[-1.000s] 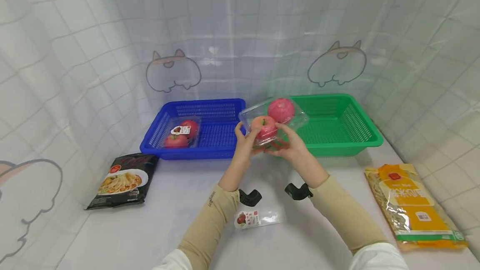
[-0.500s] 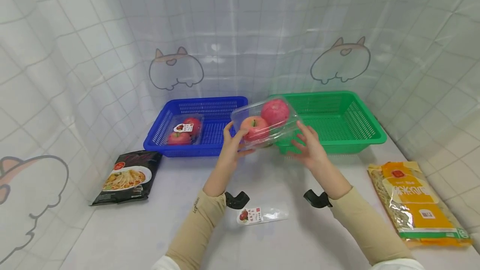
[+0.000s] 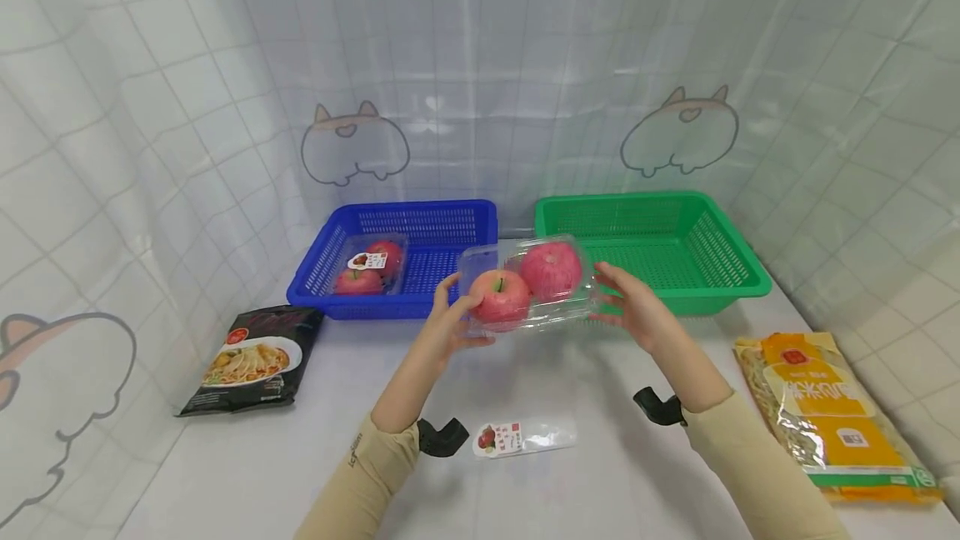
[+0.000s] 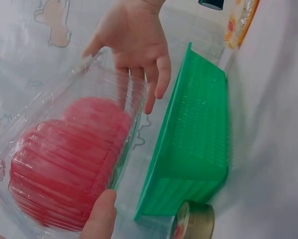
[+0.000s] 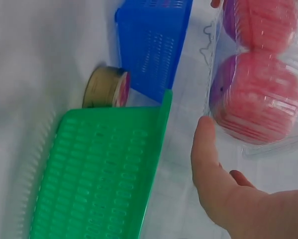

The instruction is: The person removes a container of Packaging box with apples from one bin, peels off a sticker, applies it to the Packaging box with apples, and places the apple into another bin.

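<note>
A clear plastic box (image 3: 480, 262) holds a red apple (image 3: 501, 298) and a round pink fruit (image 3: 551, 272), raised above the table in front of the baskets. My left hand (image 3: 442, 325) grips its left end, thumb on the near side. At the right end is my right hand (image 3: 633, 305), its fingers spread and fairly straight; in the right wrist view a fingertip (image 5: 205, 127) meets the box's corner. Through the plastic in the left wrist view, my right hand's palm (image 4: 134, 40) faces the box. A clear strip with an apple label (image 3: 523, 438) lies on the table below.
Behind stand a blue basket (image 3: 397, 307), with another boxed pair of apples (image 3: 369, 265) inside, and a green basket (image 3: 675, 261). A gold tin (image 4: 196, 219) sits between them. A black noodle packet (image 3: 251, 361) lies left, a yellow noodle bag (image 3: 832, 411) right.
The box has come lower and nearer, turning more level. My right hand has moved from its near side out to the right end; my left hand has shifted left, still holding it.
</note>
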Demonstrator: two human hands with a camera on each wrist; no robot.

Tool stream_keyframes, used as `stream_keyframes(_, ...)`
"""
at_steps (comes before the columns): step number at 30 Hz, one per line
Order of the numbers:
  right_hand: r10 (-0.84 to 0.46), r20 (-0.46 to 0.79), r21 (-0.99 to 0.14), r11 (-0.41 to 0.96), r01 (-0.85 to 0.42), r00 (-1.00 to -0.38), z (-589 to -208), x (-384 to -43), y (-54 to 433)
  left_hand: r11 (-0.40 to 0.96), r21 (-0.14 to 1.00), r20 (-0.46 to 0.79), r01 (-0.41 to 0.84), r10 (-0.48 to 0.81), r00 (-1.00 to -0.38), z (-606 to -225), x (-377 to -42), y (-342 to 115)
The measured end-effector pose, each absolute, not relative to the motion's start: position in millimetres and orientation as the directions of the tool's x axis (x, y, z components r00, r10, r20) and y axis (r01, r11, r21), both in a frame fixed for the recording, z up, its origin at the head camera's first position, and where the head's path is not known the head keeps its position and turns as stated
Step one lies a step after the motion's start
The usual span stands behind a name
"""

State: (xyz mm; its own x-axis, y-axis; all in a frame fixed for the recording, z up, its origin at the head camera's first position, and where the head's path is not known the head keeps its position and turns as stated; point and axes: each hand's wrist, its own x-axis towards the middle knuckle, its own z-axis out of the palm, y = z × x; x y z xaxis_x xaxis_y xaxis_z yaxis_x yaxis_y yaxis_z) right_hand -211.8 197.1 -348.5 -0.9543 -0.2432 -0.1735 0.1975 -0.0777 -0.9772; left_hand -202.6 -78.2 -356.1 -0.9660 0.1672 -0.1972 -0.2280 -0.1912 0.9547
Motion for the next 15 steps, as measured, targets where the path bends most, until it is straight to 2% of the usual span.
stream_keyframes(6,-0.236,-0.197,-0.976,-0.04,0.212,-0.952,-354.8,-201.6,189.1,-0.136,0.961,-0.211,-0.242,0.207,-0.955,-363.7,-189.9,-86.2)
stream_keyframes(15,-0.258,-0.245,-0.962,-0.055,0.268,-0.935,-366.1,-183.9,178.9,-0.115,0.96,-0.223,-0.255,0.236,-0.946,-379.5,-168.0,-93.6)
